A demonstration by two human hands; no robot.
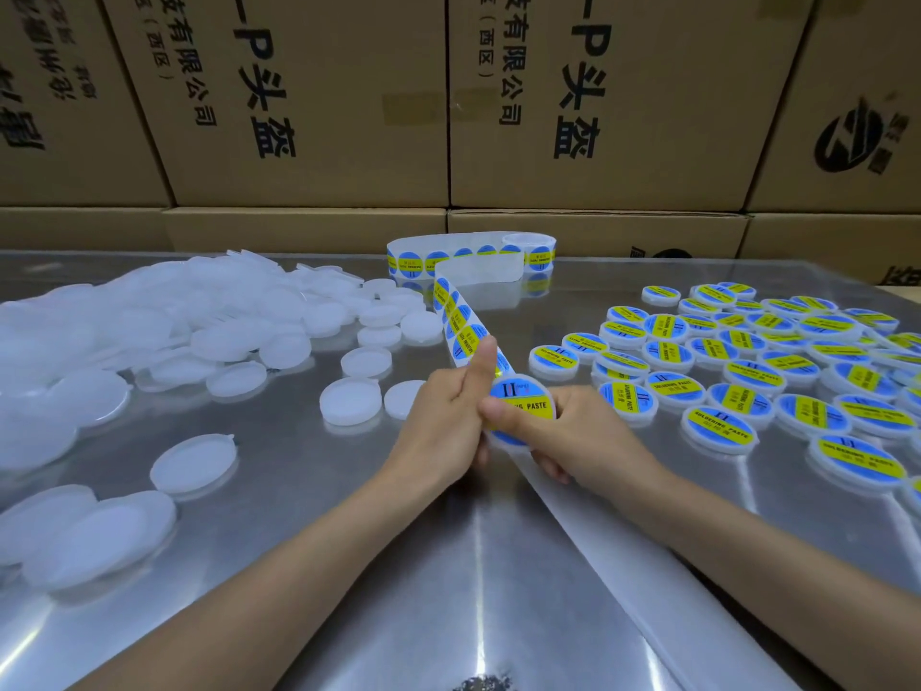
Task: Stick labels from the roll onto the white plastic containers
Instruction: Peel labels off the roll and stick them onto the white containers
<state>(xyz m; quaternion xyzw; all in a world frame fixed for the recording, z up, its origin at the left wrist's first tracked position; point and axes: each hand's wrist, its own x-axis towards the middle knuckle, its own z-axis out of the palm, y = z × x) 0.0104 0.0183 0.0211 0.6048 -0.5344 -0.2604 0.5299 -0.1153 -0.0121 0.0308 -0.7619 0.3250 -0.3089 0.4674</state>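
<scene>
Cardboard cartons (319, 102): stacked wall along the far edge of the table, printed in black characters; they close off the back completely.
Table (349, 566): reflective steel sheet; the near centre between the two forearms is bare metal, and a bare lane runs between the left and right heaps.
Unlabelled containers (149, 331): large loose heap of plain white round plastic containers on the left half, some overlapping, some tilted; strays lie singly toward the centre, one (351, 400) just left of the hands.
Labelled containers (777, 361): spread on the right half, mostly lying flat in one layer, each topped with a blue-and-yellow round label reading "SOLDERING PASTE"; they run out past the right edge of view.
Label roll (531, 249): standing on edge at the far centre, near the cartons; its strip (461, 321) loops left, then comes down toward the hands carrying labels.
Spent backing (598, 531): bare translucent liner trailing from the hands toward the near right.
Held container (523, 408): lifted off the table at centre, a label across its top face.
Left hand (443, 421): fingers curled at the container's left side, thumb raised over the strip.
Right hand (573, 436): grasping the container, thumb pressed flat across its label.
</scene>
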